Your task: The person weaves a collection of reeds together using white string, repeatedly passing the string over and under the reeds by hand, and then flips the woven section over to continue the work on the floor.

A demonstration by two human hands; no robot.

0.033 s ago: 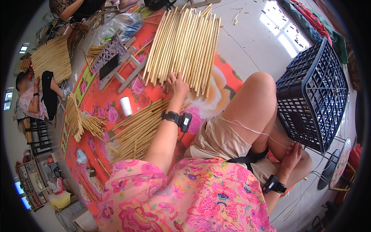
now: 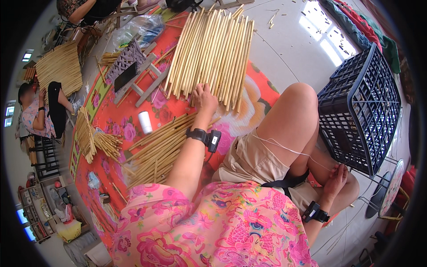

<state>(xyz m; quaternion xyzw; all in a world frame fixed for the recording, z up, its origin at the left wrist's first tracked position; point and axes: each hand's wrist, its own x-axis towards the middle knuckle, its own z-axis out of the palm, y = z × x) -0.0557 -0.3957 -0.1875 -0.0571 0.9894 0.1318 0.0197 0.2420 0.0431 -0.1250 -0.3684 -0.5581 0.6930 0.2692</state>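
Note:
A mat-like row of pale reed sticks [image 2: 211, 53] lies side by side on the red flowered cloth ahead of me. At its near edge, my left hand [image 2: 205, 99] has its fingers curled on the stick ends; the fingertips are partly hidden. A thin white string [image 2: 284, 146] runs from near my shorts across my leg to my right hand [image 2: 338, 179], whose fingers are pinched together on it beside my bent leg. Under and beside my left forearm lies a heap of loose reed sticks [image 2: 153, 153]. A white spool of thread [image 2: 145, 122] stands left of that arm.
A dark blue plastic crate [image 2: 356, 107] stands at the right by a round stool [image 2: 391, 187]. Left of the mat are a small wooden frame [image 2: 144, 84], a plastic bag [image 2: 140, 29] and a stick bundle [image 2: 91, 138]. Another person [image 2: 38, 111] sits at far left.

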